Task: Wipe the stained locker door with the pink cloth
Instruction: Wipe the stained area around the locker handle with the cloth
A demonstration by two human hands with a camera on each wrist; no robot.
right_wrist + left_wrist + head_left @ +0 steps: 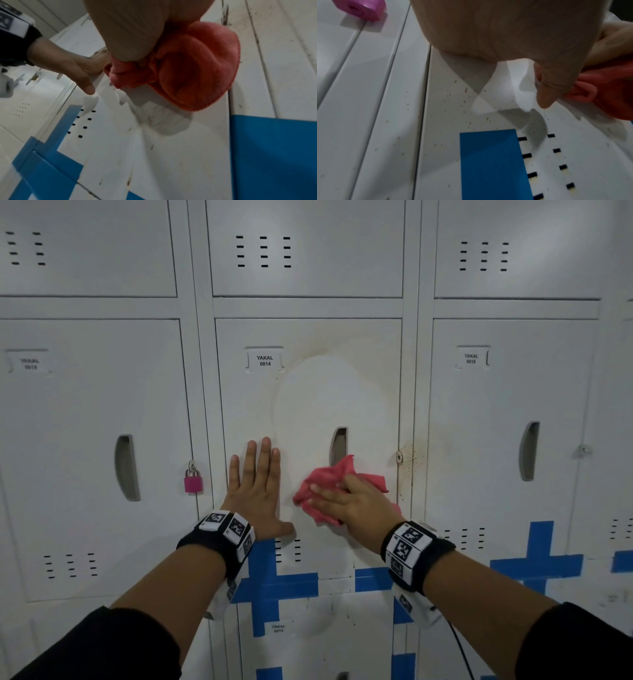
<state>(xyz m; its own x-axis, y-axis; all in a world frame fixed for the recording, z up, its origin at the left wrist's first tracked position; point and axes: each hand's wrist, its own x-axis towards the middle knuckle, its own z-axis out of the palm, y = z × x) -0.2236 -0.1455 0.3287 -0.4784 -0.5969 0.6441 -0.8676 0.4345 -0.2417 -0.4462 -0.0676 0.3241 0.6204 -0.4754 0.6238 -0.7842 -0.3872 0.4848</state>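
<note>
Partly done, I judge: on locker door 0014 a paler oval surrounds the handle slot, yellowish staining rims it, while the right hand presses the bunched pink cloth below that slot and the left hand lies flat-fingered left of it.

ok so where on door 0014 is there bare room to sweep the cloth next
Free: the wide patch above the pink cloth, between the label and the handle slot. Crowded: lower left, where the left hand lies flat, and the vent slots below.
</note>
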